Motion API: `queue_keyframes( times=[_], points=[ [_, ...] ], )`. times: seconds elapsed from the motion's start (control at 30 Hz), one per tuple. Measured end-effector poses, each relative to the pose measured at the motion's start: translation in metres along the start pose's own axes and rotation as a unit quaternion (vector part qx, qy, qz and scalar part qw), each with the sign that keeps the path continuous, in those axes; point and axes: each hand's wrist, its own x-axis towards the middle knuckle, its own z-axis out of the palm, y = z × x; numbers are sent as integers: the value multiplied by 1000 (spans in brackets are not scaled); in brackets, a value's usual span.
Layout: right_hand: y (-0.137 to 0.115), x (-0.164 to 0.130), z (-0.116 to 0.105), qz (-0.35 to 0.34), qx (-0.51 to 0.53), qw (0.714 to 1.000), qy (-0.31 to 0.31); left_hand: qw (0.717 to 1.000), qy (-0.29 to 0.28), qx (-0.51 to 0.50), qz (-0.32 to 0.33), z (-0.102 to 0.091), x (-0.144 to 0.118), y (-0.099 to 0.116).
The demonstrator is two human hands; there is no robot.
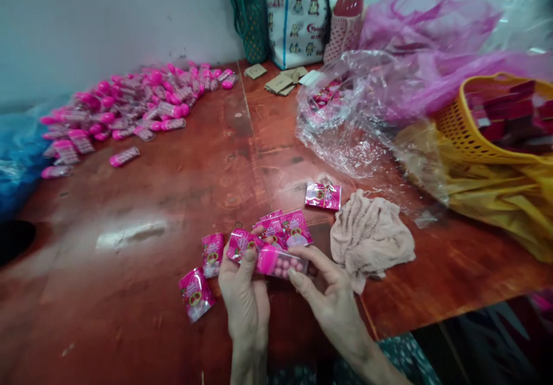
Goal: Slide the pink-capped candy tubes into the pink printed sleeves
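Nearest, at the lower middle of the head view: left hand (245, 298) and right hand (329, 298) meeting over the front edge of a red-brown wooden table (142, 200), both grasping one clear capsule with a pink cap (280, 261), filled with small pink balls and lying roughly level between them; left thumb and fingers closed round the pink cap end, right fingertips (298, 276) pinched on the clear end, thumb below and forefinger along the upper edge. Tucked behind the left fingers and touching the capsule's far side, a fan of pink sachets (283, 230), whether gripped by the left hand or merely resting on the table impossible to tell. Just left of the left hand, two more pink packets flat on the wood, one upright (212, 253) and one tilted nearer the edge (196, 294). Just right of the right hand, a crumpled beige cloth (370, 238); beyond it, a single pink packet (323, 196) lying alone. Further right, a yellow basket (466, 131) holding dark red boxes, set on yellow sheeting, beside a crumpled clear plastic bag (345, 125) and a heap of pink plastic film (432, 27). Far left, a large pile of finished pink-capped capsules (129, 108) spread toward the wall. At the back, small cardboard pieces (280, 79), a white printed tote bag (298, 16) and a green bag (250, 19) against the wall
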Motion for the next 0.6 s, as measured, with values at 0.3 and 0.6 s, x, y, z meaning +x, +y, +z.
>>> queue_keyframes(
  times=[0.3,0.6],
  points=[
    [3,-8,-1,-53,-7,995,83,985,-124,13,-119,13,-19,2],
    [-18,-21,-8,-59,-63,996,5,980,-140,-1,-139,20,-29,10]
  ],
)
